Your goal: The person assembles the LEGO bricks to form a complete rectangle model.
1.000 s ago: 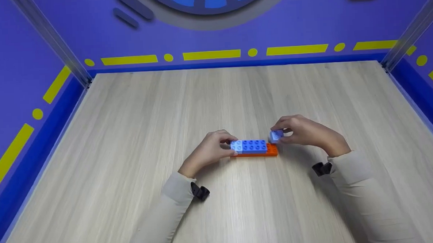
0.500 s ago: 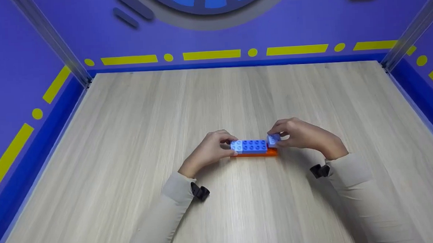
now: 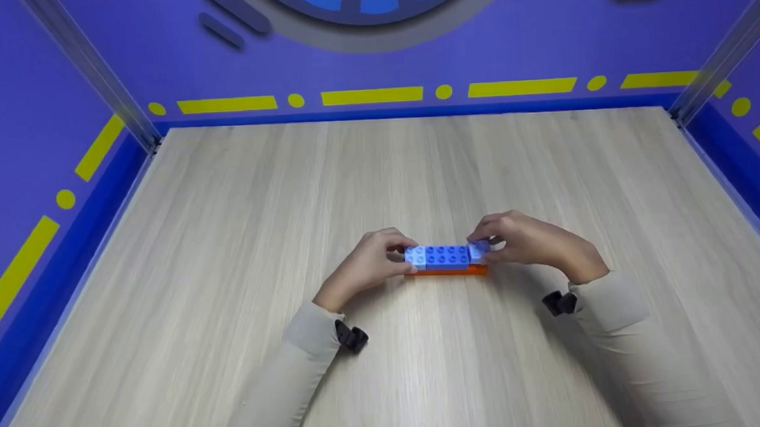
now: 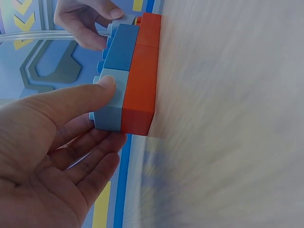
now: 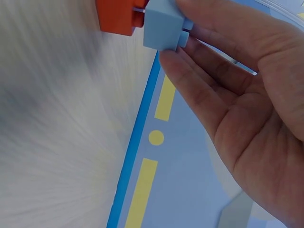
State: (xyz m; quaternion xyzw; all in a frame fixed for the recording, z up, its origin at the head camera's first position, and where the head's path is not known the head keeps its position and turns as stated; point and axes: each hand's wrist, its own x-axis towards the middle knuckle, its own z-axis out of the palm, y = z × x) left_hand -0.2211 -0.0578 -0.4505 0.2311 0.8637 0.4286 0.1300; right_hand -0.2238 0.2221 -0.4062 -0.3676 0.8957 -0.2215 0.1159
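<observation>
An orange brick base (image 3: 450, 273) lies on the table; a seam in the left wrist view splits its orange side (image 4: 141, 88) in two. On top, a light blue brick (image 3: 414, 257) covers the left end beside a longer blue brick (image 3: 447, 257). My left hand (image 3: 370, 260) pinches that left light blue brick between thumb and fingers. With thumb and fingertips my right hand (image 3: 535, 244) holds a second light blue brick (image 3: 478, 252) over the right end. In the right wrist view, orange studs show in a narrow gap under this brick (image 5: 164, 26).
The wood-grain table (image 3: 277, 199) extends around the bricks. A blue-purple back wall (image 3: 374, 72) with yellow markings rises at its far edge, and side walls stand left and right. Black wrist straps (image 3: 352, 336) sit at both sleeves.
My right hand has brought its light blue brick left and down, from beyond the base's right end to over its studs beside the blue brick. The left hand stays in place.
</observation>
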